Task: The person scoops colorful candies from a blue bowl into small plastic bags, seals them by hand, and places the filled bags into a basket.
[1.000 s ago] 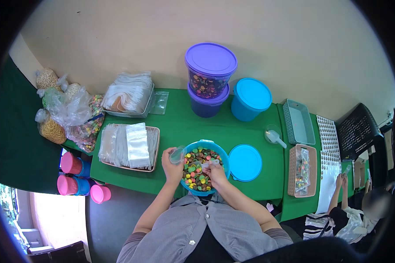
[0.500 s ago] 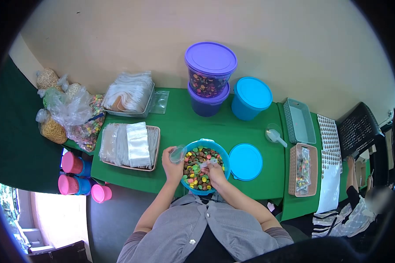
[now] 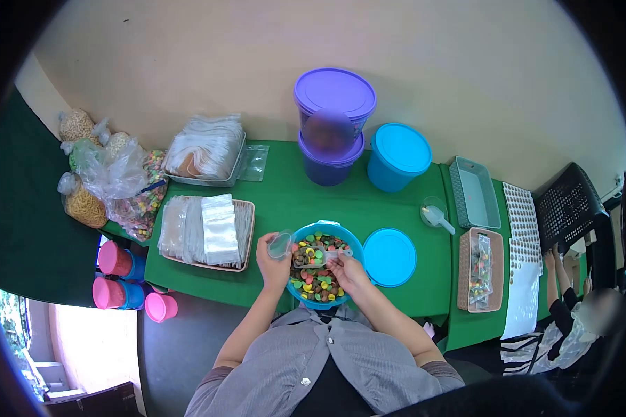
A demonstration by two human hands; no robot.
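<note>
A blue tub (image 3: 358, 243) in front of me holds many coloured, button-like candies (image 3: 320, 283). My left hand (image 3: 270, 258) is closed around a small clear plastic cup (image 3: 280, 244) at the tub's left rim. In my right hand (image 3: 348, 271) is the handle of a clear scoop (image 3: 318, 257), its bowl loaded with candies above the pile. The scoop's bowl is close to the cup, on its right. A round blue lid (image 3: 389, 257) lies flat just right of the tub.
Plastic bags fill a basket (image 3: 249, 243) and a tray (image 3: 219, 182) at left. Purple tubs (image 3: 334, 94) are stacked behind, beside a lidded blue tub (image 3: 400, 156). Another scoop (image 3: 437, 217) rests at right, near a basket of filled packets (image 3: 497, 271). A co-worker's arms (image 3: 556, 274) show far right.
The scoop has come up out of the candies and now carries a load. My right hand has shifted slightly right. My left hand and the cup stay nearly in place.
</note>
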